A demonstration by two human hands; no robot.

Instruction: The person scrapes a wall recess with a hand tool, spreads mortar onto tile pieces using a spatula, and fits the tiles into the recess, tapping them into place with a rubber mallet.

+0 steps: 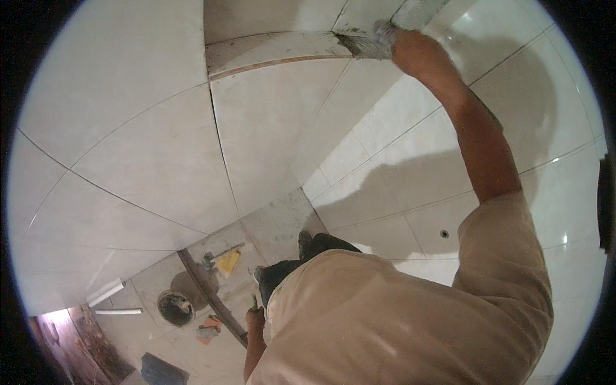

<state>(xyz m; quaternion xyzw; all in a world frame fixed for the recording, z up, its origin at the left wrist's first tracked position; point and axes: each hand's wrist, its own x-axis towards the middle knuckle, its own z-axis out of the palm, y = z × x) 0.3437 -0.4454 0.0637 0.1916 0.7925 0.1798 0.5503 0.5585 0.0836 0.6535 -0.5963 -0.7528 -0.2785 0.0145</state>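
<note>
My right hand [420, 58] reaches up to the tiled ledge at the top of the view. Its fingers are closed on a crumpled greyish cloth-like wad [384, 32], whose exact kind I cannot make out. The wad touches the ledge beside a rough grey patch of mortar [362, 46] at the corner of the recess. Low at my left side, my left hand [255, 318] is wrapped round a short greenish stick-like handle [254, 301]. Whatever belongs to the handle's other end is hidden.
On the floor at lower left stand a round bucket [165, 296] and a long dark bar [221, 311]. A yellow piece [228, 262], orange and grey scraps [208, 330], white pipes [119, 312] and a dark slab [163, 370] lie around. A round hole [444, 234] marks the right tiled wall.
</note>
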